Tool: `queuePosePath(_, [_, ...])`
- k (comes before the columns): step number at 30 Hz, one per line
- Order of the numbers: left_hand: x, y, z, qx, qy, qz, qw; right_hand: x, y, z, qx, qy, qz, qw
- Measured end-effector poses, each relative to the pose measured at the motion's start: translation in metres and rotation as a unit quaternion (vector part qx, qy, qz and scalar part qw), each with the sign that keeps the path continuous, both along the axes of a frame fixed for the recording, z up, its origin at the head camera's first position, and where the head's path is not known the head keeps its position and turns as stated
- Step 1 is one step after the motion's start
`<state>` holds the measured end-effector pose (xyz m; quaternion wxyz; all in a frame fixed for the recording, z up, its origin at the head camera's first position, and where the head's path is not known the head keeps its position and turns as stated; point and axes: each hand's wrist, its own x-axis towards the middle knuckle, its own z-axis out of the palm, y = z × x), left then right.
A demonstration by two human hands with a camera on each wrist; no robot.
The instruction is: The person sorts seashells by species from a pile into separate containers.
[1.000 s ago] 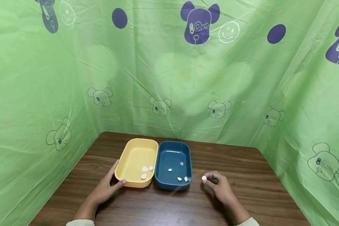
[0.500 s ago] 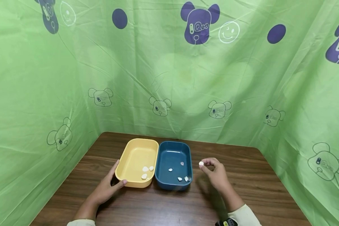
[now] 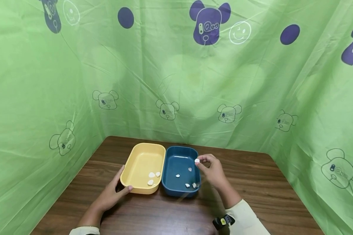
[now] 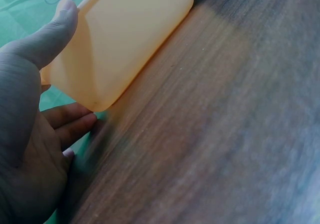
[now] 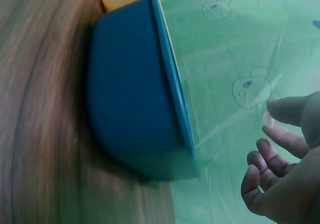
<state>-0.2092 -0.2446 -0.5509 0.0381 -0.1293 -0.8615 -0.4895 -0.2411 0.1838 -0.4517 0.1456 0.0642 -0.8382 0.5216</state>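
Note:
My left hand holds the near left corner of a yellow plastic tray, thumb at the front rim and fingers along the left side. Several small whitish shell-like pieces lie in its near right part. Directly to its right stands a dark blue tray with several similar pieces scattered inside. Above that tray's right rim, my right hand pinches one white shell-like piece between thumb and index finger. In the right wrist view, the other fingers of that hand are loosely bent.
Both trays stand side by side on a dark wood-grain table. Green printed curtain encloses the table at the back and sides. A black watch is on the right wrist.
My right hand has risen off the table at the right and moved left and away from me, carrying the white piece to the blue tray's rim. My left hand stays put.

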Motion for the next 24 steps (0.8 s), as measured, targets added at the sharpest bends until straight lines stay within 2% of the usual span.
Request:
queuePosePath(6, [0.001, -0.002, -0.001, 0.012, 0.010, -0.007, 0.9999, -0.003, -0.023, 0.007, -0.016, -0.011, 0.021, 0.9996])
queuePosePath(12, [0.002, -0.003, -0.003, 0.013, 0.006, -0.009, 0.9999, -0.007, -0.047, 0.006, -0.028, -0.020, 0.038, 0.9987])
queuePosePath(24, [0.000, -0.004, -0.005, 0.023, 0.017, -0.014, 0.9995, -0.009, -0.093, 0.007, -0.003, -0.050, 0.061, 0.9969])
